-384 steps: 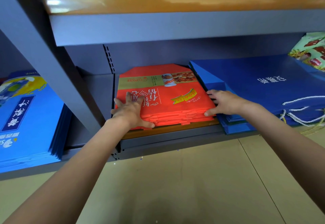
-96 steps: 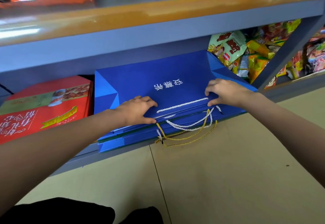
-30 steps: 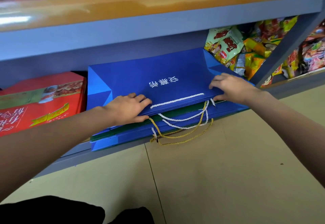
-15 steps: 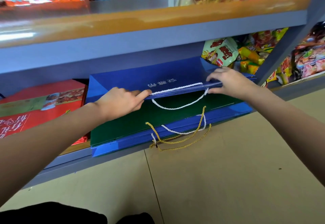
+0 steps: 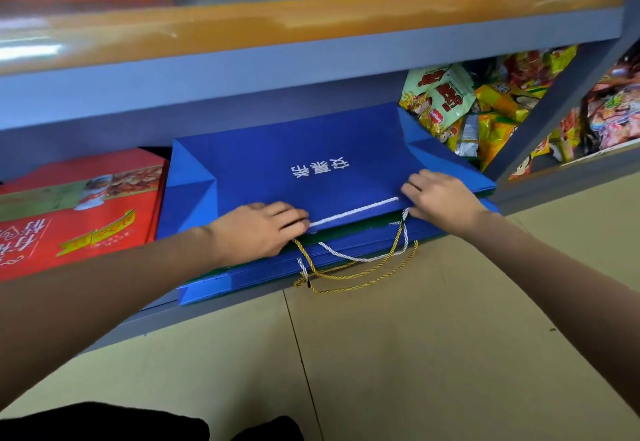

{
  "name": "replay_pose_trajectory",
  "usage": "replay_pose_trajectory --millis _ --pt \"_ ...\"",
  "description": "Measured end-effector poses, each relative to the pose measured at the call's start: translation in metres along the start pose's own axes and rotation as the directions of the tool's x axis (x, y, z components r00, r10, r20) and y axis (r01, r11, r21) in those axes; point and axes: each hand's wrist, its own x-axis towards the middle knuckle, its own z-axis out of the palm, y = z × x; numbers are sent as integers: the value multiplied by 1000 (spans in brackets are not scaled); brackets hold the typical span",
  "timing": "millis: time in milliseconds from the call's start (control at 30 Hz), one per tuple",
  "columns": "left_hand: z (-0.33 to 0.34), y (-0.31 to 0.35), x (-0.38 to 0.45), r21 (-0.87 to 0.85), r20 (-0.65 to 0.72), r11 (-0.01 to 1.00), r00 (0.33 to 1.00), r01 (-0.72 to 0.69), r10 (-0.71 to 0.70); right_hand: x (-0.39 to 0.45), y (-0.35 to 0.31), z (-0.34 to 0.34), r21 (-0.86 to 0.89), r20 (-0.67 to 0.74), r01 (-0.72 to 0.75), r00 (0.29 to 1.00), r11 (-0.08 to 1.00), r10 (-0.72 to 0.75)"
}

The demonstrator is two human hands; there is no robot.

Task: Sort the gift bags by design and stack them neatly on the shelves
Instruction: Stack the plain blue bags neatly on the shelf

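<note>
Fingers of the left hand (image 5: 258,232) lie curled over the near edge of the top blue gift bag (image 5: 304,170), the tips pinching it just beside the left end of its white cord handle (image 5: 353,212). Fingers of the right hand (image 5: 441,199) bend down over the same edge at the handle's right end, gripping the bag there. Both palms face down and both forearms reach in from low in the view toward the bottom shelf (image 5: 207,312).

That bag lies flat, white characters uppermost, on top of a stack of flat bags on the shelf. A thin green edge (image 5: 346,229) shows just under it, and more blue bags (image 5: 259,281) lie below that, their near edge jutting slightly past the shelf front. White and gold cord handles (image 5: 349,267) spill out of the stack and hang over the shelf edge above the tiled floor (image 5: 415,354).

Left of the blue stack, just beside it on the same shelf, sits a stack of red printed gift bags (image 5: 79,218). Right of it, at the back, snack packets (image 5: 446,101) are heaped in yellow, green and red wrappers. A grey upright (image 5: 554,108) slants across them. The shelf above (image 5: 311,56) carries more bright packets, only their lower edges in view.
</note>
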Motion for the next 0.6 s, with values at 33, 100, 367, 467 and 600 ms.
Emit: replay_pose_trajectory --millis 33,100,367,467,600 --pt "4 5 0 -34 52 998 998 50 -48 -1 1 2 49 21 -19 1000 999 18" --pt "3 8 2 -111 181 970 964 215 -193 -1 7 2 107 48 -55 998 993 51" --pt "-15 -5 5 -208 570 845 763 493 -305 7 18 -2 146 185 -65 982 987 37" --pt "-23 -12 5 -223 544 855 788 468 -290 13 19 -9 214 262 -102 964 972 43" --pt "-34 -15 5 -212 489 864 815 457 -311 11 28 -19 234 179 -130 980 963 89"
